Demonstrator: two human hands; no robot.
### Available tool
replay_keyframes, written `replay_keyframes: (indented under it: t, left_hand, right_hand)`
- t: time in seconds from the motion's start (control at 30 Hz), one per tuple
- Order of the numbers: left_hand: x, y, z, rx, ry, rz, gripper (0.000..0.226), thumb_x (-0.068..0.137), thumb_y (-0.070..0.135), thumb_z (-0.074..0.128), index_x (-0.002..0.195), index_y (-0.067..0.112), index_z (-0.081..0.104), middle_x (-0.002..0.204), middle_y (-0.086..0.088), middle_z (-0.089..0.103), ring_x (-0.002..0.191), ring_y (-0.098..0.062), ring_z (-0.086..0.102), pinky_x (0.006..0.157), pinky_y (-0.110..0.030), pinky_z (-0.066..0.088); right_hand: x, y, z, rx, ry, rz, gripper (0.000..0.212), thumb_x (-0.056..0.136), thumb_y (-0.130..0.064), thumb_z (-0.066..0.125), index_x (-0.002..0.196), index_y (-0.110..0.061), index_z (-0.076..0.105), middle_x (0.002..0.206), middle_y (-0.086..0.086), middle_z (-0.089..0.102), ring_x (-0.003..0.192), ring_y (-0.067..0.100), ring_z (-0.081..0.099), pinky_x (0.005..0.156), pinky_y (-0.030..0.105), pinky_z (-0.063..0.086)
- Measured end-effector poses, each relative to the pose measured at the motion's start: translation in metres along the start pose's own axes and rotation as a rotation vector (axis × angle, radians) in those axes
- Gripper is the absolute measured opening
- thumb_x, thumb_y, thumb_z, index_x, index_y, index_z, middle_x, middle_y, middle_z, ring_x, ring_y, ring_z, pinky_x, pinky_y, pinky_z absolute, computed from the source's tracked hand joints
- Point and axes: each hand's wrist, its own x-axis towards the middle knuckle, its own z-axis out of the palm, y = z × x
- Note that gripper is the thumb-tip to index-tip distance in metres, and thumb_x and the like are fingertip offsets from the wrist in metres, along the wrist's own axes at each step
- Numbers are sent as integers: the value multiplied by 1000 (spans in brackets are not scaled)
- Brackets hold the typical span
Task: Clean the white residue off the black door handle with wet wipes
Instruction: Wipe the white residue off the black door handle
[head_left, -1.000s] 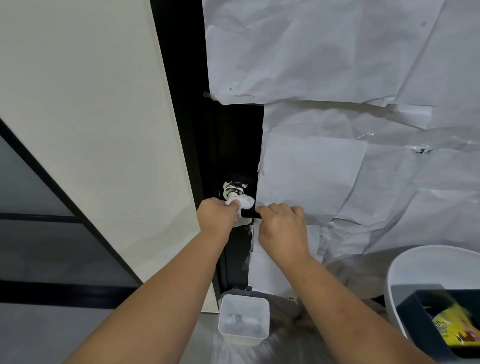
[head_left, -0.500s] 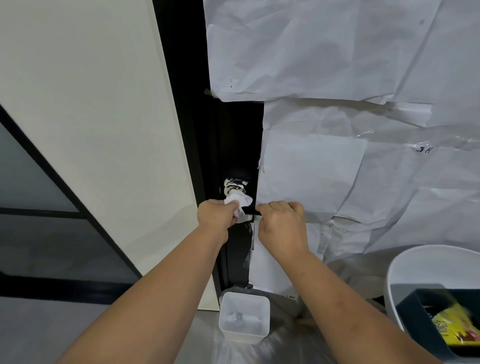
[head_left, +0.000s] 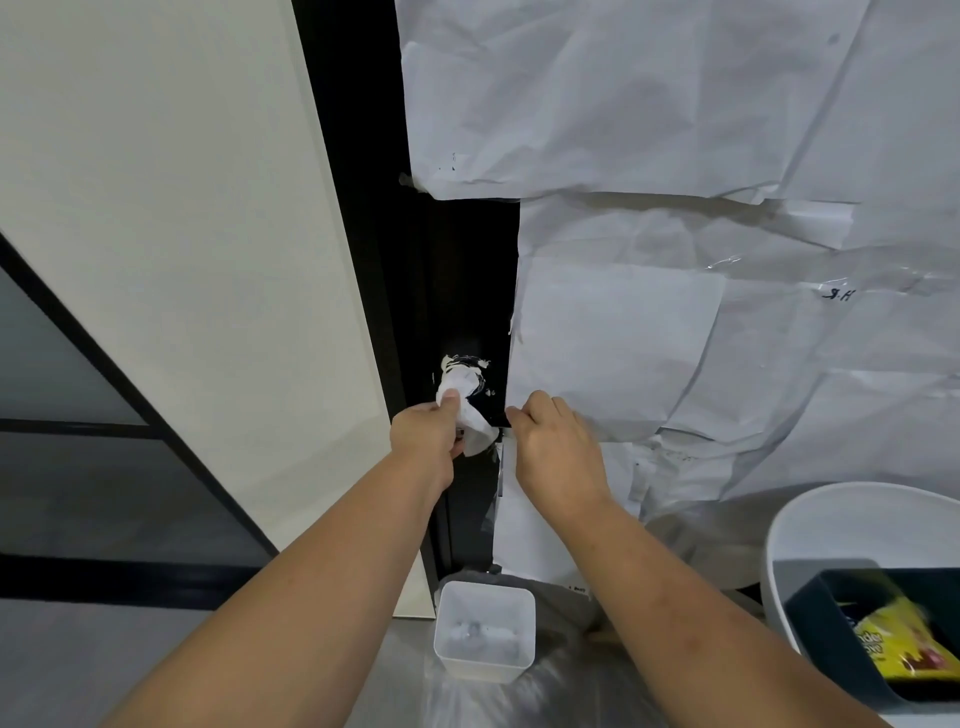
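White residue (head_left: 464, 364) may smear across the door handle (head_left: 485, 402): left hand (head_left: 423, 431) pinches a loaded wet wipe (head_left: 470, 415), right hand (head_left: 558, 447) grips the lever end

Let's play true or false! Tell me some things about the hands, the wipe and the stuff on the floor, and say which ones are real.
1. The left hand holds a white wipe. True.
2. The handle is all clean. False: white residue still shows above the wipe.
3. The right hand holds a wipe too. False: it grips the end of the handle, with no wipe.
4. A small white tub sits on the floor below the hands. True.
5. The door is covered in red paper. False: white paper covers it.
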Motion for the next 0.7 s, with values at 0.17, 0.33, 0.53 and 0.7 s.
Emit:
replay_keyframes:
  t: [0.17, 0.33, 0.53, 0.7]
  left_hand:
    - [-2, -6, -3, 10, 57, 145, 28, 76, 24, 81, 94, 7, 67, 82, -8, 70, 66, -21, 70, 63, -29, 59]
    - [-8, 2, 1, 272, 154, 334, 20, 73, 22, 80, 86, 19, 64, 75, 5, 64, 66, -12, 62, 52, -21, 43]
    - [-3, 11, 13, 430, 195, 456, 14, 81, 29, 74, 85, 20, 63, 78, 3, 66, 70, -16, 64, 45, -18, 35]
    - [-3, 7, 14, 465, 209, 534, 13, 87, 28, 69, 92, 17, 67, 78, 4, 65, 66, -12, 59, 47, -15, 31]
  right_hand:
    - [0, 0, 2, 26, -5, 16, 34, 69, 7, 60, 99, -7, 66, 86, 7, 52, 75, 26, 50, 61, 37, 46]
    - [2, 0, 4, 45, -13, 33, 35, 65, 9, 60, 95, -7, 66, 85, 6, 51, 75, 26, 50, 54, 34, 43]
    - [3, 0, 2, 59, -35, 37, 36, 64, 9, 57, 94, -8, 66, 85, 6, 51, 74, 26, 49, 54, 34, 42]
    - [1, 3, 2, 58, -49, 21, 39, 64, 9, 58, 98, -9, 65, 88, 5, 51, 76, 25, 49, 55, 33, 42]
